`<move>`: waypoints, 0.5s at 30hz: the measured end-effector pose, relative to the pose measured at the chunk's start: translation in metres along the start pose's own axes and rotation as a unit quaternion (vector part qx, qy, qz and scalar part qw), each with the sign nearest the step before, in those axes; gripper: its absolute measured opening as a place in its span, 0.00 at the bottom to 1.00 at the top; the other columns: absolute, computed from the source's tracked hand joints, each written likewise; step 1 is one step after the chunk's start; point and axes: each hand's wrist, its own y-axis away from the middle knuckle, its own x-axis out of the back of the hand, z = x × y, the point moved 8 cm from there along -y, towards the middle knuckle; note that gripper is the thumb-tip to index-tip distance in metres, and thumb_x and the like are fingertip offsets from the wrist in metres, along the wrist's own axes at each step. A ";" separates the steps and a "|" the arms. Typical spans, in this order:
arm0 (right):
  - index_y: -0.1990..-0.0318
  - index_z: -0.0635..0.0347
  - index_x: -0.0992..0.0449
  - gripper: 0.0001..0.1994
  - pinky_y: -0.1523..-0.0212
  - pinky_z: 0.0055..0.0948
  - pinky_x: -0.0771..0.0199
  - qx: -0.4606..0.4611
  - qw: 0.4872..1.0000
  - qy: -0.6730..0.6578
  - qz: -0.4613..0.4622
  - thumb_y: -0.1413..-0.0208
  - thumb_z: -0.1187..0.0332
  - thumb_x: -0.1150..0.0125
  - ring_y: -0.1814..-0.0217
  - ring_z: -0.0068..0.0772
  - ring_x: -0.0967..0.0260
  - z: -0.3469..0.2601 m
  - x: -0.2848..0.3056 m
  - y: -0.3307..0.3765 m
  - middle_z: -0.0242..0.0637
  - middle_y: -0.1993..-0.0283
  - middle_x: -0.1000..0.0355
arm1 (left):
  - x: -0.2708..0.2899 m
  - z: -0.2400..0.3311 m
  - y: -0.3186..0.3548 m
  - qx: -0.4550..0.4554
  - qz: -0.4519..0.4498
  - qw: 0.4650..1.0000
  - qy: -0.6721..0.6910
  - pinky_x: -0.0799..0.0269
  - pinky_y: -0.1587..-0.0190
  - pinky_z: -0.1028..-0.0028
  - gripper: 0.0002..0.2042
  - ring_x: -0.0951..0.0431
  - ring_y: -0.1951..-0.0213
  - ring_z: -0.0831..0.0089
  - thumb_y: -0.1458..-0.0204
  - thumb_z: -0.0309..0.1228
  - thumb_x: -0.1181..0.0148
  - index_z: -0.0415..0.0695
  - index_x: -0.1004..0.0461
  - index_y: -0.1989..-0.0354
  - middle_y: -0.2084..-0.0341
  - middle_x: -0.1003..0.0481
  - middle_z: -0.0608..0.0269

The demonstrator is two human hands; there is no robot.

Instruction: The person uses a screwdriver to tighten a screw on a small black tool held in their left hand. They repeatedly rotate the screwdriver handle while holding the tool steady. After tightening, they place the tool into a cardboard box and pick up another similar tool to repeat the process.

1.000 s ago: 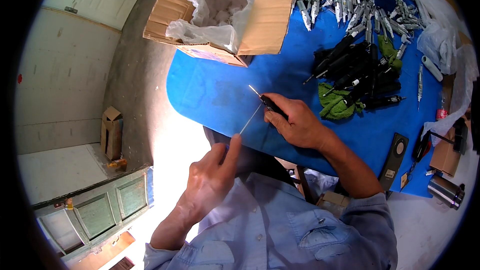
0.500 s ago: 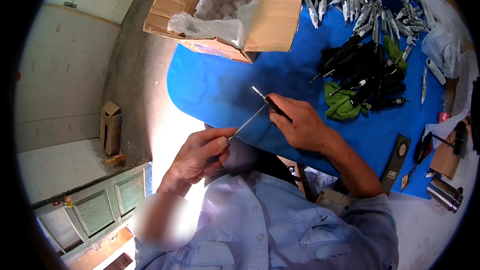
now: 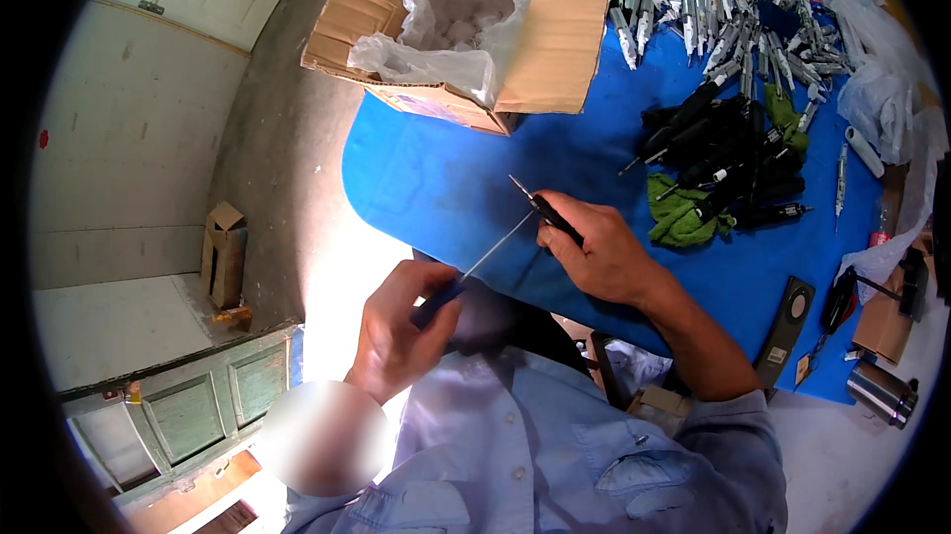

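My left hand (image 3: pixel 396 331) is closed around the blue handle of a thin screwdriver (image 3: pixel 438 303). Its long metal shaft slants up to the right and meets a slim black handheld tool (image 3: pixel 557 218) with a narrow metal tip. That tool sits pinched in my right hand (image 3: pixel 606 252), just over the near edge of the blue-covered table (image 3: pixel 426 172). Whether the screwdriver's end touches the tool or sits inside it, I cannot make out.
An open cardboard box (image 3: pixel 555 34) lined with white plastic stands at the back. Grey slender parts (image 3: pixel 733 9) pile up at the far right, with black tools (image 3: pixel 723 138) on a green cloth (image 3: pixel 684 217) nearer. A metal flask (image 3: pixel 882 393) lies at the right.
My left hand has shifted from a fingertip hold to a fuller grip, and the screwdriver's blue handle now shows. My right hand keeps the black tool in nearly the same place.
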 end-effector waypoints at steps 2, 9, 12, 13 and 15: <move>0.40 0.72 0.29 0.18 0.60 0.31 0.25 -0.017 1.000 -0.012 0.007 0.36 0.76 0.43 0.64 0.34 0.25 0.003 0.003 0.001 0.42 0.64 0.23 | -0.001 0.025 0.002 -0.100 0.029 0.984 -0.147 0.20 0.64 0.68 0.17 0.18 0.66 0.61 0.49 0.16 0.33 0.32 0.24 0.50 0.63 0.22 0.51; 0.42 0.72 0.29 0.17 0.61 0.36 0.26 0.000 1.000 -0.006 -0.013 0.36 0.75 0.42 0.63 0.44 0.25 0.000 0.001 0.001 0.48 0.63 0.25 | -0.011 0.016 0.008 -0.192 0.043 0.957 -0.212 0.26 0.76 0.71 0.14 0.24 0.78 0.70 0.44 0.21 0.33 0.33 0.22 0.49 0.70 0.22 0.54; 0.45 0.70 0.29 0.15 0.60 0.44 0.28 0.020 1.000 -0.006 0.012 0.36 0.73 0.41 0.61 0.61 0.27 -0.004 0.003 0.002 0.56 0.62 0.27 | -0.014 -0.045 -0.001 0.262 -0.059 0.926 0.264 0.33 0.81 0.76 0.16 0.31 0.82 0.79 0.36 0.33 0.37 0.32 0.23 0.48 0.73 0.24 0.60; 0.45 0.70 0.29 0.15 0.60 0.43 0.28 0.029 0.999 -0.005 0.016 0.36 0.73 0.41 0.61 0.61 0.27 -0.006 0.003 0.002 0.56 0.62 0.28 | -0.023 -0.053 0.000 0.320 -0.107 0.870 0.360 0.40 0.83 0.80 0.20 0.33 0.82 0.84 0.32 0.40 0.42 0.32 0.24 0.47 0.72 0.24 0.64; 0.45 0.70 0.29 0.15 0.60 0.43 0.28 0.036 0.999 -0.005 0.011 0.36 0.73 0.41 0.61 0.60 0.27 -0.006 0.001 0.002 0.56 0.62 0.27 | -0.027 -0.054 0.008 0.359 -0.101 0.837 0.401 0.41 0.83 0.81 0.18 0.34 0.82 0.84 0.32 0.38 0.43 0.31 0.25 0.48 0.72 0.24 0.63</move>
